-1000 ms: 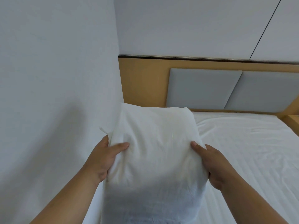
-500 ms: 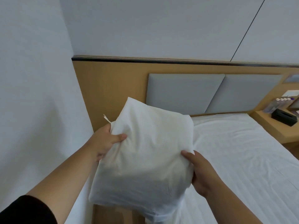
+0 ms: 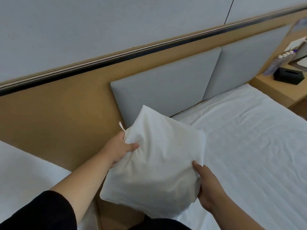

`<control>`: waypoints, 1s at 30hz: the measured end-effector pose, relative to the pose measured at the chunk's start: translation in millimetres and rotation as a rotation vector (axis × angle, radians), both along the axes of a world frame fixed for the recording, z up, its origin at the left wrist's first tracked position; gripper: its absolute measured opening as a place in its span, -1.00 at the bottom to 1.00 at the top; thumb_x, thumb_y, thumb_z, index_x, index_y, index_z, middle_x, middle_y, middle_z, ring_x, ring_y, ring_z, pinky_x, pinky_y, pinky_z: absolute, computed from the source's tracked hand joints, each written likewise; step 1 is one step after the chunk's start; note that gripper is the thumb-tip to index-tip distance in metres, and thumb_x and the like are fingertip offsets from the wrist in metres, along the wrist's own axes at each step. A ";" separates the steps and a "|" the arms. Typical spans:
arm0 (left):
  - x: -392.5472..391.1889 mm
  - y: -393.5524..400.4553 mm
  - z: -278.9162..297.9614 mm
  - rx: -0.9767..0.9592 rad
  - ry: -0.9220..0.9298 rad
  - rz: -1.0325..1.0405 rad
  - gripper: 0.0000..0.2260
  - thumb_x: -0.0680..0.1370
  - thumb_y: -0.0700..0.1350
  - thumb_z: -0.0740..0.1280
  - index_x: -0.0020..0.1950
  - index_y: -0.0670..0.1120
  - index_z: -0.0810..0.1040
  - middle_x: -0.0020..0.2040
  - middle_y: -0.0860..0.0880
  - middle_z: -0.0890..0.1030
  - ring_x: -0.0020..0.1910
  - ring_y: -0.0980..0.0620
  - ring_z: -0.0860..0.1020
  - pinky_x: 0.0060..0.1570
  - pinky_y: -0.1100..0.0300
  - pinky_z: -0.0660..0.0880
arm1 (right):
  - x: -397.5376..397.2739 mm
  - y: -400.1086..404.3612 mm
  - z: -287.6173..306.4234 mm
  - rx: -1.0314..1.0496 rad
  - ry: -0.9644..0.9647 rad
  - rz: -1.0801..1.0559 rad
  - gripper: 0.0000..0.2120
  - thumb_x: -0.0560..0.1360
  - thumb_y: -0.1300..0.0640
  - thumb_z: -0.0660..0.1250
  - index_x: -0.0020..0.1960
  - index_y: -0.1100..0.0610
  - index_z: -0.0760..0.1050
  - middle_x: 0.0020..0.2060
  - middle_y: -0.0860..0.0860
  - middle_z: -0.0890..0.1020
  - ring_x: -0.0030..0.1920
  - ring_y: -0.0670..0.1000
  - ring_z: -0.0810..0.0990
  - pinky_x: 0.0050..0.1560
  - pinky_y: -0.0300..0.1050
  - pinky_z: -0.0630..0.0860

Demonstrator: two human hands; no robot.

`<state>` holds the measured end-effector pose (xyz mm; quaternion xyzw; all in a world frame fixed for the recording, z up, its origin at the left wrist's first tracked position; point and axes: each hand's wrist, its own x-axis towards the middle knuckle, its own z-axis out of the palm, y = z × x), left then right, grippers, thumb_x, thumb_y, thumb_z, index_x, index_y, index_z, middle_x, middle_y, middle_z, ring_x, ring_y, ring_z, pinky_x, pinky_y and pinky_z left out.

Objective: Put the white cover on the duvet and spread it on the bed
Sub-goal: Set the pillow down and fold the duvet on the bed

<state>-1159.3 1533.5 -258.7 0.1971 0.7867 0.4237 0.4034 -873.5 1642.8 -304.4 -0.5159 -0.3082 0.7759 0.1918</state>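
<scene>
I hold a folded white bundle of bedding [image 3: 156, 163] in the air over the left edge of the bed [image 3: 249, 146], near its head. My left hand [image 3: 118, 150] grips the bundle's left side, thumb on top. My right hand [image 3: 207, 185] grips its lower right side, thumb on top and fingers underneath. A short white tie [image 3: 121, 126] sticks out at the bundle's upper left corner. The bed is covered by a white striped sheet with light wrinkles. I cannot tell whether the bundle is the cover or the duvet.
A wooden headboard [image 3: 66, 117] with two grey padded panels [image 3: 166, 88] runs behind the bed. A second white bed [image 3: 25, 171] lies at the lower left. At the far right a wooden nightstand [image 3: 274, 90] carries a black box [image 3: 288, 75] and several small bottles.
The view has swung right and tilted. The bundle has come down and rightward toward the bed's head, still held in both hands. The left wall has left the view and a second bed appears.
</scene>
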 end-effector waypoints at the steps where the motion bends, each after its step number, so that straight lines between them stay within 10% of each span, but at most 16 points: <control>1: -7.3 18.9 -4.0 -0.021 -0.016 -0.014 -0.70 0.45 -0.12 0.56 0.06 0.08 0.51 0.08 0.03 0.66 0.09 -0.05 0.62 0.22 -0.12 0.52 | -5.7 11.3 -5.2 -0.016 -0.019 -0.026 -0.59 0.55 -0.02 0.39 0.35 0.09 0.48 0.13 0.03 0.71 0.14 0.13 0.68 0.26 0.24 0.54; 10: -44.9 224.3 -20.7 -0.109 0.038 -0.290 -0.62 0.31 -0.02 0.61 0.04 -0.03 0.58 0.02 0.01 0.71 0.04 -0.07 0.67 0.19 -0.09 0.56 | -19.2 159.1 -25.3 -0.042 -0.112 -0.239 -0.71 0.56 0.08 0.39 0.26 0.12 0.54 0.10 0.09 0.71 0.11 0.19 0.68 0.19 0.26 0.57; 15: -33.6 315.3 -30.7 -0.101 0.170 -0.393 -0.62 0.56 -0.16 0.41 0.36 -0.13 0.46 0.22 -0.05 0.57 0.17 -0.04 0.53 0.17 0.16 0.41 | -13.5 238.3 -40.1 0.070 -0.223 -0.300 -0.54 0.55 0.16 0.35 0.44 0.12 0.39 0.20 0.08 0.63 0.13 0.09 0.64 0.21 0.06 0.56; 22: -23.0 310.5 -55.4 -0.238 0.133 -0.632 -0.77 0.61 -0.16 0.34 0.26 -0.15 0.54 0.01 -0.11 0.62 -0.08 -0.02 0.55 -0.17 0.15 0.45 | 4.6 229.8 -33.7 0.079 -0.464 -0.163 -0.49 0.48 0.14 0.39 0.42 0.06 0.43 0.14 0.11 0.62 0.18 0.07 0.59 0.37 0.12 0.46; 30: -3.2 283.4 -32.2 -0.301 0.143 -0.973 -0.74 0.59 -0.02 0.35 0.26 -0.03 0.51 0.15 -0.05 0.59 0.06 -0.03 0.61 -0.10 0.15 0.48 | 10.4 161.7 22.7 0.233 -0.768 0.019 -0.55 0.54 0.07 0.36 0.42 0.07 0.45 0.30 0.05 0.55 0.25 0.08 0.51 0.17 -0.09 0.43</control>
